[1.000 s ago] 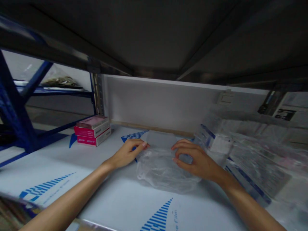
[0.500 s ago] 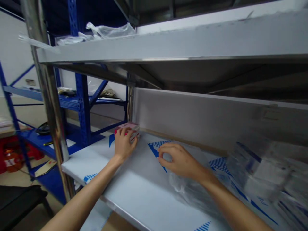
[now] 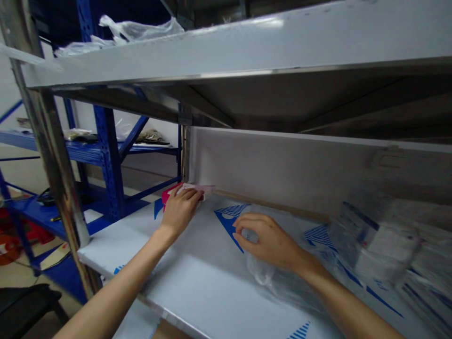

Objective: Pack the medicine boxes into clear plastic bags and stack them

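At the far left corner of the lower shelf (image 3: 197,278), my left hand (image 3: 181,207) rests over a small pink and white box (image 3: 166,194), with its fingers bent round the top and side. My palm and fingers hide much of the box. To the right, my right hand (image 3: 268,238) is curled, thumb and forefinger forming a ring close above the shelf. Crumpled clear plastic bag (image 3: 263,273) shows through the ring and below the palm, and the hand appears to grip it. The bag spreads right, under my forearm.
Bagged white packs (image 3: 391,245) are stacked at the right of the shelf. An upper shelf (image 3: 226,52) hangs low above my hands, with plastic bags (image 3: 141,30) on it. A metal post (image 3: 56,155) and blue racking (image 3: 109,160) stand left. A dark stool (image 3: 28,306) sits below.
My left hand has shifted slightly on the box, and the box has turned, showing more of its pink side. My right hand keeps its curled pose. The view has moved slightly.
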### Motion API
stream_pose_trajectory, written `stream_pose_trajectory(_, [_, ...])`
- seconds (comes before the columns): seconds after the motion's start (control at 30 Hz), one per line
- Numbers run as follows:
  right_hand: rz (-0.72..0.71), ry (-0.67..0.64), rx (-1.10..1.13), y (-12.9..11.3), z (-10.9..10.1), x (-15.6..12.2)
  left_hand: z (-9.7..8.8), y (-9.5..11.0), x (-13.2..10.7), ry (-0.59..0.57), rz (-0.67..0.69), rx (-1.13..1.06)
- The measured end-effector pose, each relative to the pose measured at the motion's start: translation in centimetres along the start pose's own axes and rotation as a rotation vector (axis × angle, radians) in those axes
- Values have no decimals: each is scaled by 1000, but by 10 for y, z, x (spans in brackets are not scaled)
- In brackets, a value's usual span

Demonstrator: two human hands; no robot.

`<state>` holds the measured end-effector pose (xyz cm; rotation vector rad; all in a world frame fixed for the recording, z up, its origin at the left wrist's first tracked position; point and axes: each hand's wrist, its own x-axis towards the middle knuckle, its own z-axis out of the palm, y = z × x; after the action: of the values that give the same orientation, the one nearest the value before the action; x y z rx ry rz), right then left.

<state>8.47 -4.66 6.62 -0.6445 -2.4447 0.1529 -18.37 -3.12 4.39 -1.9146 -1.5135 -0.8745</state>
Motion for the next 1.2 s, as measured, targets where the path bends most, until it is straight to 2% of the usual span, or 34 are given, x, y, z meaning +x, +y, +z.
stream_pose_trajectory(0.07, [59, 101, 6, 12, -11, -12, -3, 20, 8, 83, 33, -185])
stream_pose_trajectory(0.13, [172, 253, 3, 28, -23, -25, -5, 47, 17, 135, 12, -429])
stream_pose_trajectory(0.23, [374, 474, 43, 58, -44, -47, -6, 91, 32, 70, -125, -869])
stream_pose_trajectory(0.3, [434, 503, 204, 76, -58, -64, -3, 118, 42, -19, -230, -1138])
stream_pose_trajectory(0.37, [463, 465, 433, 88, -70, -81, 5, 140, 51, -100, -293, -1336])
stream_pose_trajectory(0.43, [509, 433, 619, 94, -79, -98, 15, 157, 58, -143, -319, -1456])
stream_pose_trajectory(0.5, [551, 430, 714, 98, -81, -113, 27, 169, 61, -149, -311, -1530])
stream_pose_trajectory(0.6, [584, 461, 766, 104, -77, -129, 41, 182, 57, -127, -229, -1543])
stream_pose_trajectory(0.73, [621, 517, 785, 109, -71, -138, 45, 188, 47, -141, -97, -1355])
stream_pose_trajectory(0.8, [621, 515, 785, 108, -73, -139, 43, 185, 44, -211, -66, -1339])
stream_pose_trajectory(0.9, [606, 494, 729, 101, -81, -141, 40, 176, 44, -356, -37, -1433])
stream_pose_trajectory(0.97, [508, 523, 559, 97, -86, -143, 37, 170, 45, -348, -4, -1459])
stream_pose_trajectory(1.03, [308, 538, 249, 93, -90, -147, 32, 165, 46, -238, 94, -1371])
stream_pose_trajectory(1.13, [-1, 525, -206, 89, -95, -153, 21, 161, 47, -36, 386, -1098])
stream_pose_trajectory(1.2, [-99, 554, -351, 86, -97, -155, 14, 160, 47, 58, 552, -967])
